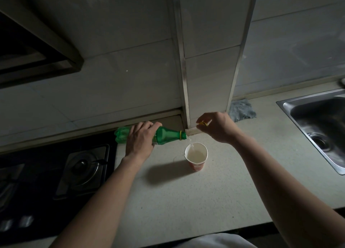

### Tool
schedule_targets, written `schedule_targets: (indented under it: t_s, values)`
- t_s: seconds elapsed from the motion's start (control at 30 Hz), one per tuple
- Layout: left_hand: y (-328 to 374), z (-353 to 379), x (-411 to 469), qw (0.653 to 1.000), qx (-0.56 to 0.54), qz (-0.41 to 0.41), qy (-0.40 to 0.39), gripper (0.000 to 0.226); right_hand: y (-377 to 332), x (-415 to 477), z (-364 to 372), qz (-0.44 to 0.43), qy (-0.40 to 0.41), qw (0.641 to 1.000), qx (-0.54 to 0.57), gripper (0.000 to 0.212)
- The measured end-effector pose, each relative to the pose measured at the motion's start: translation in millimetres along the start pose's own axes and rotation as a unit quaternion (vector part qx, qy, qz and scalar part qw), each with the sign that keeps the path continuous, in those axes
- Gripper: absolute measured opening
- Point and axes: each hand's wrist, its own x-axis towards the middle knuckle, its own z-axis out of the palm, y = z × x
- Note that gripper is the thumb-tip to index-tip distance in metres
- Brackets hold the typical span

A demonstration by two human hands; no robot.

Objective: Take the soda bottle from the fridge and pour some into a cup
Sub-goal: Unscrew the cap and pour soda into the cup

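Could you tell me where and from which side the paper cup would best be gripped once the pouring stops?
Probably the paper cup by its upper side wall, from the right, where the counter is free. It stands upright, holds liquid and tapers downward; the bottle crowds its left.

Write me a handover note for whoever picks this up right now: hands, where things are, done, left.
Left hand: gripping the green soda bottle, tipped nearly flat, mouth over the cup.
Right hand: holding the yellow cap, raised off the counter, not touching the cup.
Paper cup: upright on the counter between stove and sink, partly filled; a thin stream is running in.
Done: bottle out, cap off, pour under way.
Left: stop before it overfills, right the bottle, probably recap it.
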Motion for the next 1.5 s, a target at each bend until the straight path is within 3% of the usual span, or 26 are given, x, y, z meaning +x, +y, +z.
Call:
schedule_targets:
  t_s: [1.5]
  values:
    - [-0.3,-3.4,0.3,1.000,-0.001,0.004,0.016,0.080,-2.8,-0.8,-5.5,-0.009,0.014,1.000,-0.004,0.023]
